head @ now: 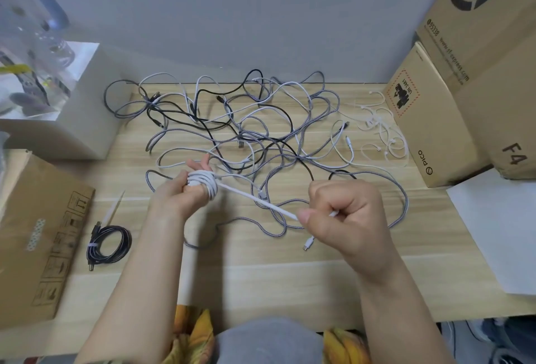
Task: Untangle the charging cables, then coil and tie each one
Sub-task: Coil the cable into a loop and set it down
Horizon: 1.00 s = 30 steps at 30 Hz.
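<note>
Desk (290, 276): tangle (261, 137) mid-desk. My left hand (185, 189) grips white coil (204, 182); right hand (345, 218) pinches its taut tail. Tied black coil (108, 244) near left edge.

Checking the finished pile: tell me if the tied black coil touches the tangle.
Apart. The head view shows bare table between the black coil and the tangle.

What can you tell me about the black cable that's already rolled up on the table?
The coiled black cable is wound into a flat, roundish bundle of several loops. A thin white tie cinches it on its left side. One dark plug end pokes up above the tie and another sticks out below the coil. It lies flat on the wooden table, close to a flat cardboard box. Neither hand touches it.
</note>
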{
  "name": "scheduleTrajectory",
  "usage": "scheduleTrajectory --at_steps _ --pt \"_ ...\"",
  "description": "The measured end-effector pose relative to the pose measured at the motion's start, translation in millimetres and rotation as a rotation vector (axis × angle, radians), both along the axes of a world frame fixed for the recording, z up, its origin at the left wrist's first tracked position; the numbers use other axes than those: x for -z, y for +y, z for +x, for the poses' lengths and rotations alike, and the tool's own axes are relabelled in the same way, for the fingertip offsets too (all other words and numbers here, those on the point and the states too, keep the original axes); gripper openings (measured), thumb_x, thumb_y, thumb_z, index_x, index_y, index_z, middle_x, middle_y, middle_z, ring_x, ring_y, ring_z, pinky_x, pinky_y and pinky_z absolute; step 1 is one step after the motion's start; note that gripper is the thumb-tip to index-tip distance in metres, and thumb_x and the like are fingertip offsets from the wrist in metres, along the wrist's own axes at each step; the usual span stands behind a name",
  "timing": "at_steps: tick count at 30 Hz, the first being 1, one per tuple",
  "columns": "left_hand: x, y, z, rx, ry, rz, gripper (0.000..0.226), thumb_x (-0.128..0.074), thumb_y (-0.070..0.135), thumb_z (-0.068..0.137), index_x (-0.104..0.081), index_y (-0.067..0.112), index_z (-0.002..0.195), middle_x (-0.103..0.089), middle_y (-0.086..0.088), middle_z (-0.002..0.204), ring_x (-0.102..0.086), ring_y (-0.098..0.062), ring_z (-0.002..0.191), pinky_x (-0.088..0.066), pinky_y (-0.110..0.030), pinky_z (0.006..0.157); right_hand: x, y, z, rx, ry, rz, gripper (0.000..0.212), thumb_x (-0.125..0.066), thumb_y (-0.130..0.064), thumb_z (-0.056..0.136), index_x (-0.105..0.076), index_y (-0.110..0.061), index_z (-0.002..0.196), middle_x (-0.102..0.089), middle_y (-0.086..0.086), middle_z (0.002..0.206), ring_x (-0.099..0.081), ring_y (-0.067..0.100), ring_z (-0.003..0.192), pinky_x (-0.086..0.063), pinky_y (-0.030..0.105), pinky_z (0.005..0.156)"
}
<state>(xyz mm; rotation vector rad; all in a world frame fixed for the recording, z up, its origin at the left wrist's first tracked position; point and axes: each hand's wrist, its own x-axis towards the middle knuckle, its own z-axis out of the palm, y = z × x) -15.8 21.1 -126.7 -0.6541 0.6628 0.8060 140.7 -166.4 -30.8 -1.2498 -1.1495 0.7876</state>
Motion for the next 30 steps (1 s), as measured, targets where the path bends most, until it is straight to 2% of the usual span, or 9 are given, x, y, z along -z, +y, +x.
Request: scheduleTrajectory --at_steps 2,5,10,13,15,18,21,25,30 --pt "0 8 -3 -0.049 0.008 0.051 0.038 -0.041 -0.002 0.09 -0.039 -0.028 0.117 -0.054 -0.016 0.063 -0.049 -0.011 0.059 -0.041 -0.01 0.065 1 0 1 -0.052 -0.06 0.02 0.034 -0.06 -0.017 0.067 -0.034 -0.013 0.045 -0.023 -0.01 0.048 -0.023 0.007 0.048 -0.019 0.02 0.048" --pt "-9 4 4 -0.033 0.013 0.258 0.041 -0.035 0.009 0.099 -0.038 -0.023 0.124 -0.055 -0.01 0.062 -0.051 -0.012 0.059 -0.043 -0.016 0.062 1 2 -1 -0.084 -0.088 0.04 0.035 -0.06 -0.016 0.068 -0.034 -0.013 0.045 -0.024 -0.009 0.047 -0.024 0.008 0.048 -0.02 0.02 0.048" --pt "-18 -35 36 0.607 0.875 1.225 0.027 -0.039 0.026 0.098 -0.066 0.022 0.1 -0.064 -0.001 0.104 -0.061 -0.003 0.064 -0.047 -0.022 0.066 -9 3 1 -0.04 0.069 0.092 0.033 -0.06 -0.018 0.073 -0.038 -0.022 0.049 -0.031 -0.015 0.048 -0.027 0.007 0.047 -0.022 0.019 0.049" --pt "-30 -67 44 1.035 0.944 1.55 0.044 -0.03 0.037 0.101 -0.064 0.011 0.091 -0.07 0.011 0.074 -0.057 -0.003 0.089 -0.042 -0.017 0.072 -15 4 6 -0.047 0.118 0.152 0.03 -0.059 -0.018 0.079 -0.043 -0.025 0.055 -0.045 -0.021 0.05 -0.036 -0.001 0.048 -0.03 0.013 0.052" --pt "-34 -83 44 1.257 0.814 1.638 0.075 -0.016 0.054 0.096 -0.064 -0.003 0.092 -0.068 0.003 0.063 -0.055 -0.006 0.08 -0.04 -0.01 0.065 -18 6 11 0.02 0.158 0.173 0.034 -0.065 -0.034 0.082 -0.044 -0.025 0.056 -0.044 -0.017 0.053 -0.038 0.001 0.05 -0.031 0.013 0.053" --pt "-36 -93 38 1.457 0.478 1.673 0.114 -0.005 0.09 0.064 -0.064 0.002 0.107 -0.068 -0.008 0.067 -0.056 -0.012 0.06 -0.042 -0.01 0.062 -16 7 24 0.24 0.185 0.142 0.037 -0.064 -0.058 0.075 -0.052 -0.03 0.055 -0.039 -0.014 0.053 -0.03 0.008 0.051 -0.024 0.021 0.051" --pt "-40 -92 30 1.498 -0.047 1.561 0.121 -0.014 0.093 0.056 -0.057 -0.001 0.12 -0.069 -0.018 0.08 -0.058 -0.009 0.058 -0.045 -0.015 0.069 -7 8 34 0.458 0.307 0.103 0.038 -0.067 -0.057 0.068 -0.052 -0.027 0.052 -0.034 -0.012 0.052 -0.026 0.008 0.048 -0.017 0.028 0.05" --pt "-46 -85 23 1.215 -0.503 1.516 0.11 -0.015 0.085 0.07 -0.047 0.001 0.133 -0.072 -0.005 0.097 -0.065 -0.009 0.069 -0.049 -0.022 0.071 10 9 43 0.637 0.43 -0.03 0.033 -0.067 -0.045 0.073 -0.054 -0.023 0.052 -0.035 -0.009 0.051 -0.025 0.006 0.044 -0.018 0.022 0.045" --pt "-58 -67 30 0.622 -0.723 1.187 0.107 -0.021 0.074 0.075 -0.025 -0.011 0.141 -0.064 -0.021 0.102 -0.057 -0.032 0.095 -0.037 -0.034 0.096 46 13 39 0.471 0.257 -0.379 0.018 -0.058 -0.014 0.091 -0.053 -0.018 0.074 -0.038 -0.01 0.047 -0.026 0.005 0.042 -0.021 0.016 0.041"
